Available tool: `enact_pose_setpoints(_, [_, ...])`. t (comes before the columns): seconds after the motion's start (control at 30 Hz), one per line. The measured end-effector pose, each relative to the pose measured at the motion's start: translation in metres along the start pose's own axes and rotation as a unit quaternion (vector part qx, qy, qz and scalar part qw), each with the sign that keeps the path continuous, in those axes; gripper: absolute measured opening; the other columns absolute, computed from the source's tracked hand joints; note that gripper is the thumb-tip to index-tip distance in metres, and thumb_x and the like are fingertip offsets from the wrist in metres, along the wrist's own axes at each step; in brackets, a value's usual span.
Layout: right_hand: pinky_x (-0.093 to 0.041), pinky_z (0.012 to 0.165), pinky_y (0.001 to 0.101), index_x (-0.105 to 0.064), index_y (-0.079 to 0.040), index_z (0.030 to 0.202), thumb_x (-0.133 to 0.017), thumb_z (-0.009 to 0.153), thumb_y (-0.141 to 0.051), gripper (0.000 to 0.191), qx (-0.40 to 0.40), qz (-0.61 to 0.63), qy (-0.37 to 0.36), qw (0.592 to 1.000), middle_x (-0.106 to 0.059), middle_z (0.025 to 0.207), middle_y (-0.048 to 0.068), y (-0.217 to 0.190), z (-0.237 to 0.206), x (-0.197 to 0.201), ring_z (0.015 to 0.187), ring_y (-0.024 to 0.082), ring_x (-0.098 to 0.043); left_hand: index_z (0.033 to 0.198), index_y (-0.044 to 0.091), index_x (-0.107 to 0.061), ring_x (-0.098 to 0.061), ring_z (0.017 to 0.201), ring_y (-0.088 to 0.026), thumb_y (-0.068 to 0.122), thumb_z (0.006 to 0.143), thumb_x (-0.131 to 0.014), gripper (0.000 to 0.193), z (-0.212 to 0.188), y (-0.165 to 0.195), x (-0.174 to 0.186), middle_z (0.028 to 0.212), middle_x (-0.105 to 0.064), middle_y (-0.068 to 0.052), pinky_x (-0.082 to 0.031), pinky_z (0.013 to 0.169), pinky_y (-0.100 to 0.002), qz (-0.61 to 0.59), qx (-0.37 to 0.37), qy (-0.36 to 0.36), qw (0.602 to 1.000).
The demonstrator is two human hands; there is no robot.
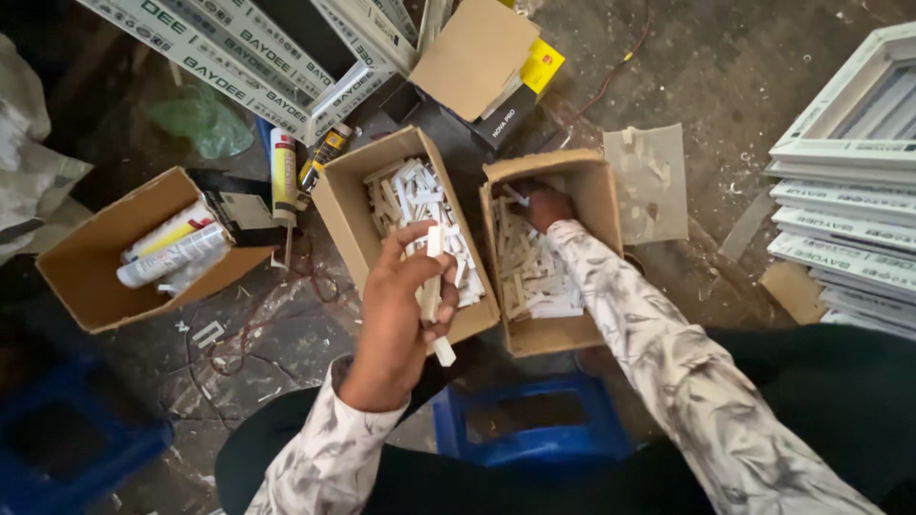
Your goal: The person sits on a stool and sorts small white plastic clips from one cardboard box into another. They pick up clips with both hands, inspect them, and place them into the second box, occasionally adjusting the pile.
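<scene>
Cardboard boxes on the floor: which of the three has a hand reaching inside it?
The rightmost brown cardboard box, filled with short white strips: the right hand is inside it. The middle box also holds white strips; the left box holds sealant tubes.

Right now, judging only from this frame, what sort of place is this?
Probably a window-frame workshop. White frame profiles lie on a dusty concrete floor, finished white frames are stacked at the right, and sealant tubes fill a box. The left hand holds white strips.
</scene>
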State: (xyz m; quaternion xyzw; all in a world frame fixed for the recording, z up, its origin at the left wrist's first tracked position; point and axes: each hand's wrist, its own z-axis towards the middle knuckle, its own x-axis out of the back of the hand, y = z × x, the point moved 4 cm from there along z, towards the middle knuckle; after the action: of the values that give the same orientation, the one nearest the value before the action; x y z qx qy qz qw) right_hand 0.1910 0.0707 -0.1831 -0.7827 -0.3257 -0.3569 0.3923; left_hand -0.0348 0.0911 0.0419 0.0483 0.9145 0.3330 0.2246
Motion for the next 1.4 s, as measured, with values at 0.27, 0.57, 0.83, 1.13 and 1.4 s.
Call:
enact_pose_setpoints(0.27, [-0.051, 0.100, 0.0506, -0.063, -0.020, 0.139, -0.075, 0.084, -0.049, 0.063, 0.051, -0.053, -0.167, 0.983, -0.071, 0.126, 0.014, -0.012, -0.007, 0.002, 0.117, 0.038, -0.066, 0.130, 0.009, -0.051, -0.049, 0.051, -0.010, 0.012, 0.091, -0.057, 0.040, -0.007, 0.008, -0.014, 0.081, -0.059, -0.004, -0.028, 0.037, -0.024, 0.044, 0.002, -0.032, 0.999])
enact_pose_setpoints(0.57, [-0.054, 0.096, 0.0502, -0.074, -0.012, 0.121, -0.077, 0.086, -0.044, 0.047, 0.156, -0.221, -0.183, 0.945, -0.074, 0.115, 0.018, -0.005, -0.065, -0.013, 0.110, 0.037, -0.069, 0.126, 0.007, -0.053, -0.049, 0.049, -0.009, 0.014, 0.092, -0.057, 0.035, -0.011, 0.009, -0.015, 0.080, -0.061, -0.004, -0.028, 0.037, -0.024, 0.066, -0.064, -0.068, 0.993])
enact_pose_setpoints(0.83, [-0.056, 0.085, 0.0463, -0.077, -0.009, 0.114, -0.081, 0.078, -0.036, 0.045, 0.138, -0.076, -0.224, 0.962, -0.076, 0.103, 0.019, 0.007, -0.090, 0.018, 0.095, 0.036, -0.072, 0.128, 0.007, -0.052, -0.049, 0.047, -0.009, 0.014, 0.090, -0.058, 0.039, -0.003, -0.008, -0.015, 0.077, -0.061, -0.004, -0.028, 0.036, -0.024, 0.076, -0.066, -0.079, 0.992])
enact_pose_setpoints(1.13, [-0.055, 0.070, 0.0388, -0.078, -0.007, 0.105, -0.071, 0.091, -0.033, 0.030, 0.077, 0.191, -0.109, 0.972, -0.076, 0.085, 0.012, 0.031, -0.150, 0.045, 0.071, 0.022, -0.072, 0.131, 0.006, -0.050, -0.050, 0.049, -0.010, 0.013, 0.090, -0.057, 0.042, -0.006, -0.016, -0.019, 0.077, -0.061, -0.005, -0.030, 0.036, -0.025, 0.071, -0.062, -0.107, 0.990])
enact_pose_setpoints(1.4, [-0.054, 0.066, 0.0427, -0.078, -0.002, 0.095, -0.064, 0.093, -0.031, 0.032, 0.026, 0.219, -0.108, 0.969, -0.072, 0.072, 0.015, 0.047, -0.156, 0.030, 0.067, 0.027, -0.069, 0.131, 0.006, -0.051, -0.052, 0.048, -0.013, 0.012, 0.090, -0.053, 0.042, 0.010, -0.031, -0.006, 0.077, -0.063, -0.008, -0.030, 0.036, -0.026, 0.094, -0.019, -0.072, 0.993])
